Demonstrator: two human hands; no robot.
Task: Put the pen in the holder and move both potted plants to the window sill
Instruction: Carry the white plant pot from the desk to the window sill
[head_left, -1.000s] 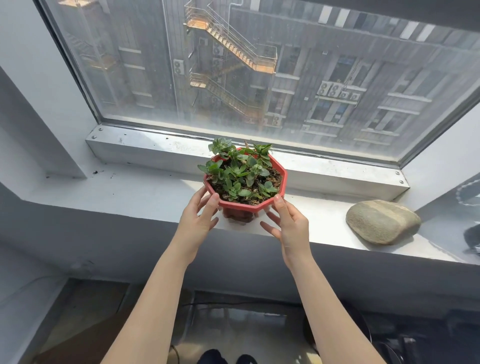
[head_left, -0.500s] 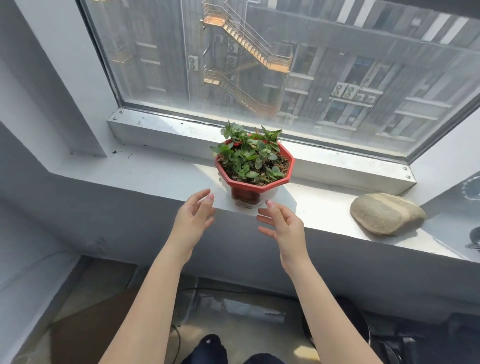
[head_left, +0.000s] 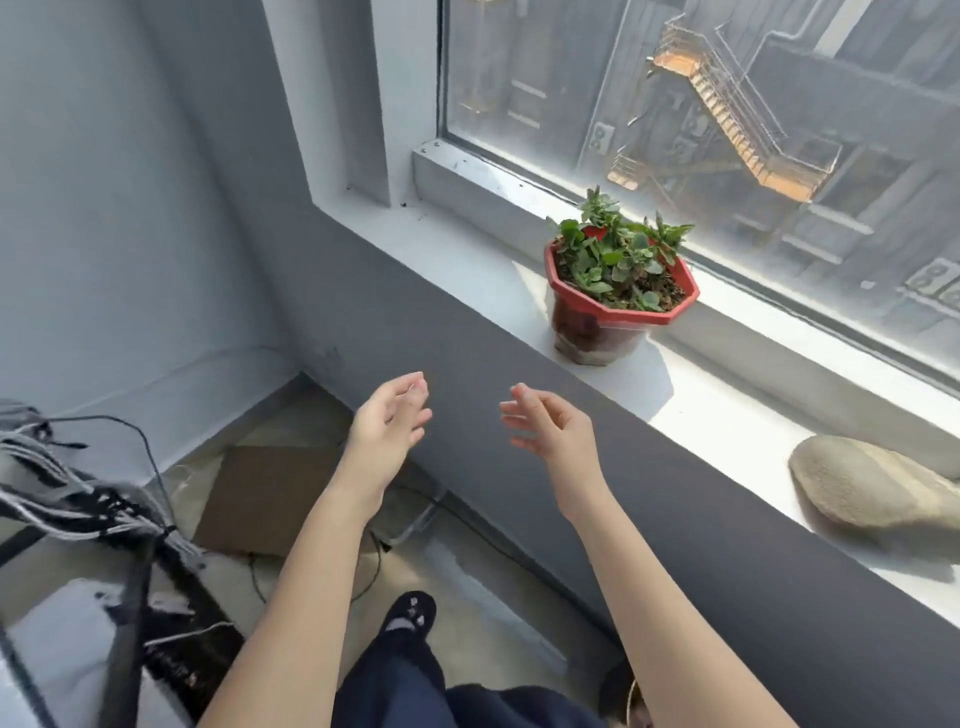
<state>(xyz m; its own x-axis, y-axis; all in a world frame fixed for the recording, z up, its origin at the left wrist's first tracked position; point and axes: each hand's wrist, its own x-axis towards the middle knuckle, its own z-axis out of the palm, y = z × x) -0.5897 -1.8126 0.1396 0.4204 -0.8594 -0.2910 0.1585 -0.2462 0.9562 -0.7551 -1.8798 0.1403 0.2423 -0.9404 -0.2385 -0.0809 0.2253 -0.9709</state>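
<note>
Head view shows the potted plant now standing alone on the window sill; left hand and right hand have drawn back, each grip spread and empty. Second plant, pen and holder are out of frame, probably behind.

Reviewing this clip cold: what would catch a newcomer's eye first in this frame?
The red potted plant standing on the sunlit window sill, close to the glass. Next, the two bare hands, left hand and right hand, open and empty in front of the wall below the sill, clear of the pot. A large smooth stone lies on the sill at far right.
</note>
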